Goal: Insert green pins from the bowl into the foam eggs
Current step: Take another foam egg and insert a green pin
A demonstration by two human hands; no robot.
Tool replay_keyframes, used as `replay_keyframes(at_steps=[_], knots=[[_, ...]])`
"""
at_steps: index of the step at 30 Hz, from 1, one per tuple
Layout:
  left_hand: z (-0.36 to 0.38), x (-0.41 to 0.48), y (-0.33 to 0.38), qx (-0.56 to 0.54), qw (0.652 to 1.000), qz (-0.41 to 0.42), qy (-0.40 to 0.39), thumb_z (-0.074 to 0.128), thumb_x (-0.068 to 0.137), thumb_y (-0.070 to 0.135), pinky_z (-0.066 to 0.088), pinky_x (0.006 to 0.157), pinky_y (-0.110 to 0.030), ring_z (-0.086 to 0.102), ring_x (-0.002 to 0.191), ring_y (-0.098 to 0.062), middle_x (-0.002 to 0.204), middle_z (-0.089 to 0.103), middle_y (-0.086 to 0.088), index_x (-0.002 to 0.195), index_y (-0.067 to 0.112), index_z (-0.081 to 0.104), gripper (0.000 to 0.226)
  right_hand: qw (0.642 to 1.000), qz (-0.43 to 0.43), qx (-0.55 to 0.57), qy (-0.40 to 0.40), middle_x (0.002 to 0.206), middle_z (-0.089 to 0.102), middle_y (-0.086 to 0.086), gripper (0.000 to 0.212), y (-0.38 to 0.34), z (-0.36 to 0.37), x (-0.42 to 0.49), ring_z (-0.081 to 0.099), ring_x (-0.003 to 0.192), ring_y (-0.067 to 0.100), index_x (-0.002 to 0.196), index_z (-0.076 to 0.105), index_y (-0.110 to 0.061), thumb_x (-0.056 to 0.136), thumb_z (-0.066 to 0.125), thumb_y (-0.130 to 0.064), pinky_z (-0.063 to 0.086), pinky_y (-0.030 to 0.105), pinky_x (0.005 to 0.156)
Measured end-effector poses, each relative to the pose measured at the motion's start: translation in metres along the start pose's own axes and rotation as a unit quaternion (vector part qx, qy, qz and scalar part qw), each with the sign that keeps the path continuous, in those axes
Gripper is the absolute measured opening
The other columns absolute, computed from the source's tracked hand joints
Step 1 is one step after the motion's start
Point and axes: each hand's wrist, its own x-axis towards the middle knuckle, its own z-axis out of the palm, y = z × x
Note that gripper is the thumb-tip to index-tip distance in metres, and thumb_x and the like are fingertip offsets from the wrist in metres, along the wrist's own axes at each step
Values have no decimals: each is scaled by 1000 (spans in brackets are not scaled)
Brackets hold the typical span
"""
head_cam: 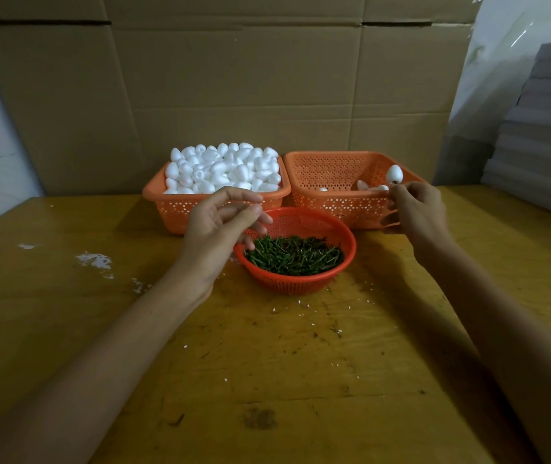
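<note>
**Head view: one egg pinched over the right basket, pins waiting in the bowl**

Wooden worktop (66, 329) carries two orange baskets at the back. The left basket (173, 212) is heaped with bare foam eggs (223, 169). The right basket (327, 169) holds only a few, lying toward its near right corner. Just in front, between the two, a round red bowl (287, 283) holds the green pins (294, 256).

The left hand (220, 226) hovers over the bowl's left rim, its grip loose, with the fingers curved apart and nothing visible between them. The right hand (418, 209) is at the right basket's near rim. Its grip is narrowed to a fingertip pinch at the lower end of one raised egg (394, 174); whether that egg carries a pin is too small to tell.

The eggs are probably featherlight and easily dented; the white crumbs (94, 261) on the worktop suggest they shed. Cradle one lightly around its wide middle. The pins look thin, stiff and tangled, so pinch a single one near its head and push it in straight.
</note>
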Motion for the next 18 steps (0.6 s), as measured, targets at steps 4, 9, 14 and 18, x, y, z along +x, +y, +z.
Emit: replay_keyframes(at_steps=[4,9,14,18], knots=[[0,0,1,3,1000,-1,-2,64,101,5,56,62,-27,72,83,-20,92,79,-9,107,12,69,10,1000,11,6,3,98,69,8,25,3,-1,2,72,76,22,107,64,-9,105,54,-32,54,30,58],[-1,-1,2,6,1000,-5,-2,64,101,6,56,64,-28,72,84,-20,93,79,-10,107,13,69,10,999,23,32,4,95,68,8,19,6,-2,5,71,74,21,104,63,-12,106,54,-29,56,32,60],[-1,-1,1,7,1000,-8,-2,65,101,7,56,63,-28,72,84,-21,92,79,-10,106,14,70,10,998,24,50,4,97,68,10,15,5,-3,4,70,70,20,98,61,-15,105,56,-28,57,33,59],[-1,-1,1,8,1000,-9,-4,65,101,6,56,63,-28,72,85,-21,92,79,-10,106,14,69,10,998,-44,-15,47,93,71,8,22,-6,1,-7,74,76,25,102,63,-12,106,55,-32,64,40,66]])
